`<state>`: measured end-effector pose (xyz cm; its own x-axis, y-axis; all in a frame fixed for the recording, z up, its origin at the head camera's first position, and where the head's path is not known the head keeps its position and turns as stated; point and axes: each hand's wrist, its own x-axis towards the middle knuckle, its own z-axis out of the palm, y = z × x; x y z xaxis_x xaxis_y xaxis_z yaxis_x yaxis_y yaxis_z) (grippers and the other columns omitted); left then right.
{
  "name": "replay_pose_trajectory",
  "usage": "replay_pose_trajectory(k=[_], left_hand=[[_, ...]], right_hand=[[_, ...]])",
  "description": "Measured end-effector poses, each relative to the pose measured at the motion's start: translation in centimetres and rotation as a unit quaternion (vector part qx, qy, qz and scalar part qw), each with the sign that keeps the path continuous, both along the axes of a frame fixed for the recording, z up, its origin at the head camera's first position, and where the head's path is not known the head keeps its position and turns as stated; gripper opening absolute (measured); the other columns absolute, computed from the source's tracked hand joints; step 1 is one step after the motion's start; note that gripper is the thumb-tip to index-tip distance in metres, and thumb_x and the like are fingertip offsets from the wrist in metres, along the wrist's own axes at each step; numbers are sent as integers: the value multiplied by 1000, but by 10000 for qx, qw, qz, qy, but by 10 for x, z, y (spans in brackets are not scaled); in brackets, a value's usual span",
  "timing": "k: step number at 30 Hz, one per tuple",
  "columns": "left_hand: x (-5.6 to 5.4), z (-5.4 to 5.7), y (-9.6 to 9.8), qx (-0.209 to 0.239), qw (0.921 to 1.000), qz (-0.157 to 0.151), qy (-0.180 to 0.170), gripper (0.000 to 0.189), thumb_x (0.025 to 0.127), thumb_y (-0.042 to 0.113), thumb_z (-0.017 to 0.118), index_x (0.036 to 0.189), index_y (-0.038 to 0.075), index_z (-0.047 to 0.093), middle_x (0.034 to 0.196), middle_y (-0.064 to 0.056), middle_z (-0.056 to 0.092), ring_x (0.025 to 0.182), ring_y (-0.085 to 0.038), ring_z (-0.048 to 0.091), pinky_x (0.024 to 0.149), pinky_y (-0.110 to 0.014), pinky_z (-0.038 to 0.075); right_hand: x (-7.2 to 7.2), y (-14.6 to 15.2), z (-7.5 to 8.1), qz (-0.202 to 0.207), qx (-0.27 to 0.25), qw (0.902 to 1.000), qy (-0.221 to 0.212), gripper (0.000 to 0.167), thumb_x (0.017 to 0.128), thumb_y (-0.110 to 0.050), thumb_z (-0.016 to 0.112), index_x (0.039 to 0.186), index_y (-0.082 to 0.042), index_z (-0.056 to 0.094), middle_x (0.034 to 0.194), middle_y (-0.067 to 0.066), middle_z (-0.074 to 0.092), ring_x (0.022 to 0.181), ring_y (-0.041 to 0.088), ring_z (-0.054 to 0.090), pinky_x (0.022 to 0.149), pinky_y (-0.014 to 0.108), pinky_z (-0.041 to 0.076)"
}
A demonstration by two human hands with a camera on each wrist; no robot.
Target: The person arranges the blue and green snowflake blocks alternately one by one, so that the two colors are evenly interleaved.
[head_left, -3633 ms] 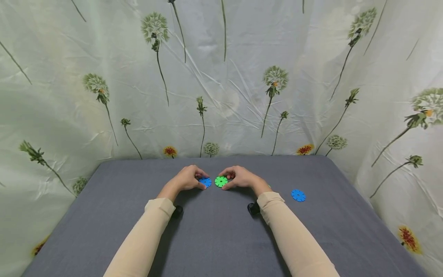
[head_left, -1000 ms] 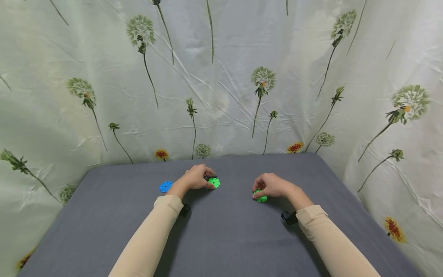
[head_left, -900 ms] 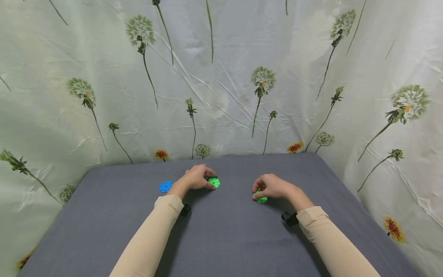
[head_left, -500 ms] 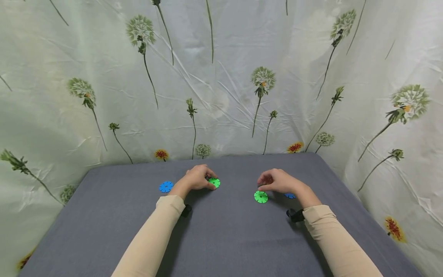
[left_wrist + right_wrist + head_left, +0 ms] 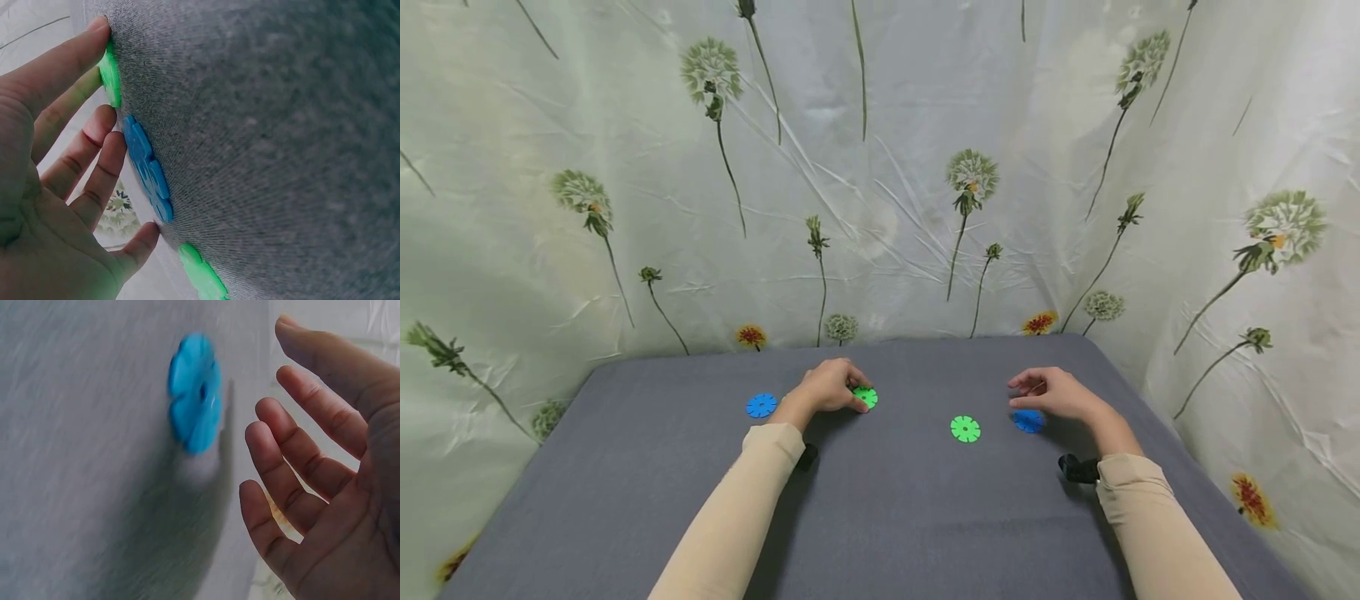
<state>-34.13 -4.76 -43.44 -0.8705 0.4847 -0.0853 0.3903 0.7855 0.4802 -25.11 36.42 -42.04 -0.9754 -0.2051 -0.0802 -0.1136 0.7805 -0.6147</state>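
Note:
In the head view my left hand (image 5: pixel 826 387) rests low on the table, thumb and forefinger at opposite edges of a bright green notched plastic disc (image 5: pixel 866 397). The left wrist view shows that green disc (image 5: pixel 110 75) by the thumb, a blue disc (image 5: pixel 147 169) below the other fingers and a second green disc (image 5: pixel 203 273) lower down. My right hand (image 5: pixel 1060 393) hovers with parted, relaxed fingers just above another blue disc (image 5: pixel 1028 422). The right wrist view has this blue disc (image 5: pixel 195 394) flat on the cloth, apart from the fingers.
A loose green disc (image 5: pixel 966 429) lies between the hands. Left of the left wrist is a blue disc (image 5: pixel 762 405). Grey cloth (image 5: pixel 895 525) covers the table, and a flower-printed curtain (image 5: pixel 887 167) hangs behind its far edge.
Earlier my left hand was at a blue disc; it is now at the green one. My right hand has let go of a green disc and moved right, over the blue disc.

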Motion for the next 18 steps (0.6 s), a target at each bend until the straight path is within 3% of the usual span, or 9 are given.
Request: replay_pose_trajectory(k=[9, 18], left_hand=[[0, -1, -1, 115, 9998, 141, -97, 37, 85, 30, 94, 121, 27, 84, 126, -1, 74, 120, -25, 68, 112, -62, 44], [0, -6, -2, 263, 9994, 190, -156, 37, 87, 29, 93, 122, 26, 84, 129, -2, 74, 124, -28, 67, 112, -61, 45]], right_hand=[[16, 22, -13, -92, -475, 9985, -255, 54, 95, -26, 84, 138, 3, 69, 121, 15, 72, 101, 9, 61, 85, 21, 52], [21, 24, -26, -204, -987, 9939, -447, 58, 95, -19, 83, 144, 6, 64, 133, 21, 67, 107, 15, 57, 85, 21, 49]])
